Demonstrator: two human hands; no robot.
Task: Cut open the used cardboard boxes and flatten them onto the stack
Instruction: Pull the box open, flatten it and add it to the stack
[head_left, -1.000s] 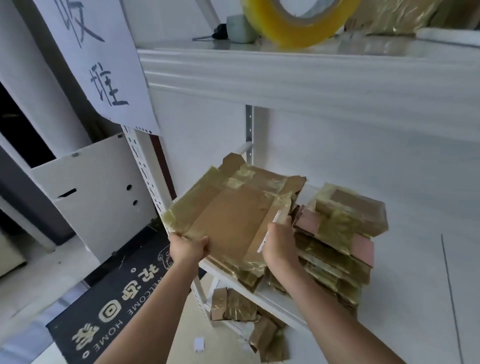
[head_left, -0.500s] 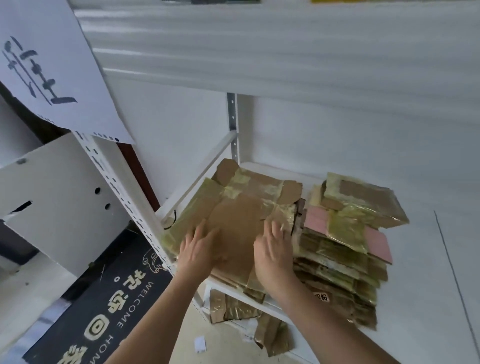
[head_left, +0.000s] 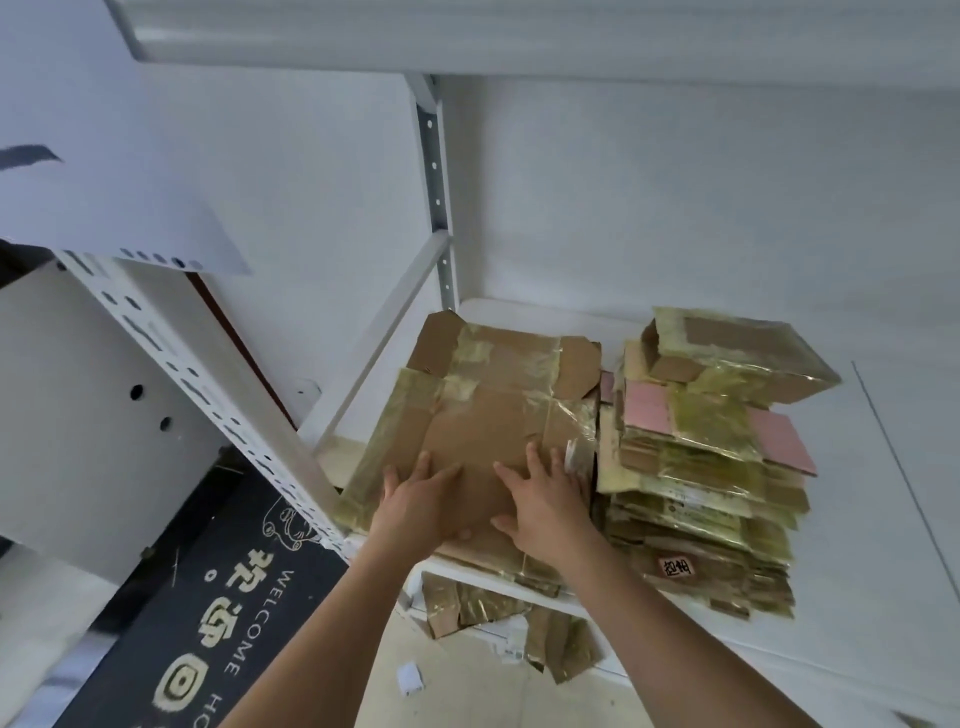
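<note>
With its flaps splayed, the flattened box (head_left: 488, 415) already lies on the shelf (head_left: 519, 309) at the front left corner, long axis running front to back. The left hand (head_left: 421, 501) and right hand (head_left: 540, 496) press it with fingers spread, gripping nothing. The taller stack (head_left: 701, 467) sits beside it; more pieces wait below.

Flattened box (head_left: 488, 415) now pressed flat

Flattened box (head_left: 493, 410) on shelf (head_left: 530, 312); taller stack (head_left: 706, 467) just right of it; scraps (head_left: 519, 623) below it.
</note>
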